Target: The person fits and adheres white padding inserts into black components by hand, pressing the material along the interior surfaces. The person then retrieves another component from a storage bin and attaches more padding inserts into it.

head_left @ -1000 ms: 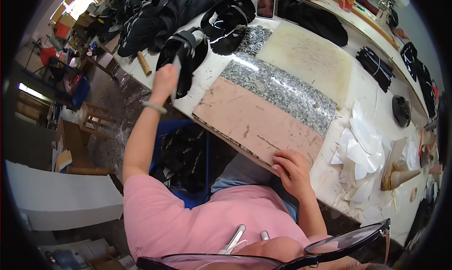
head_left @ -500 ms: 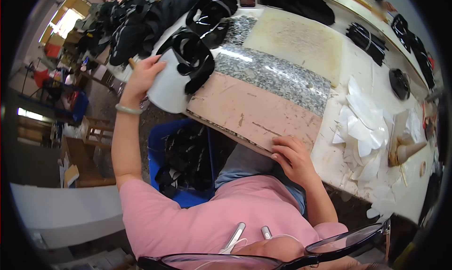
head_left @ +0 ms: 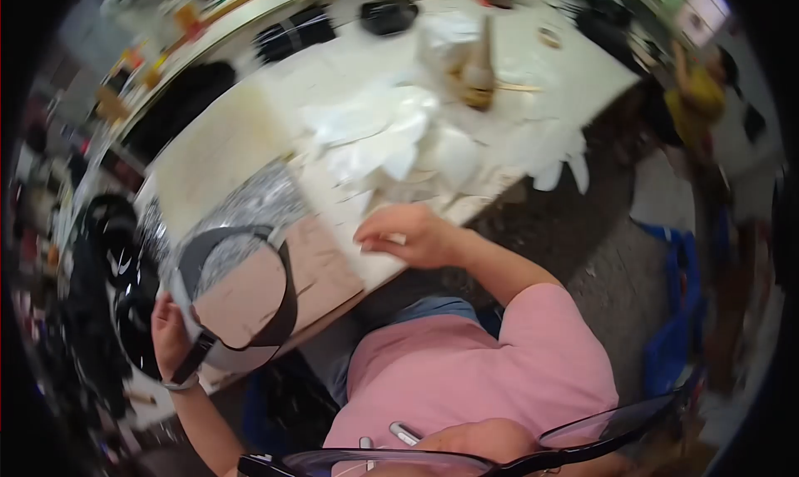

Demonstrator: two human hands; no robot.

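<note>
My left hand [head_left: 171, 340] grips the near-left edge of a looped dark band [head_left: 288, 306] with a pale curved panel [head_left: 240, 359] along its lower side. The loop is held over the pink board [head_left: 326, 256], which shows through its middle. My right hand [head_left: 412, 234] hovers by the table's front edge, right of the board. Its fingers are curled, thumb and fingertips close together; whether anything is between them I cannot make out. Beyond it lies a loose heap of thin white sheets [head_left: 399, 144].
Behind the board are a speckled stone slab [head_left: 275, 190] and a yellowish mat [head_left: 216, 148]. Glossy black pieces [head_left: 125, 269] crowd the left. A glue-stained container [head_left: 477, 81] stands among the sheets. A person in yellow [head_left: 697, 98] is at far right, above a blue bin [head_left: 670, 310].
The view has swung right. My right hand has left the pink board's edge and lifted beside it, nearer the white sheets. My left hand has turned the band, whose loop now faces me.
</note>
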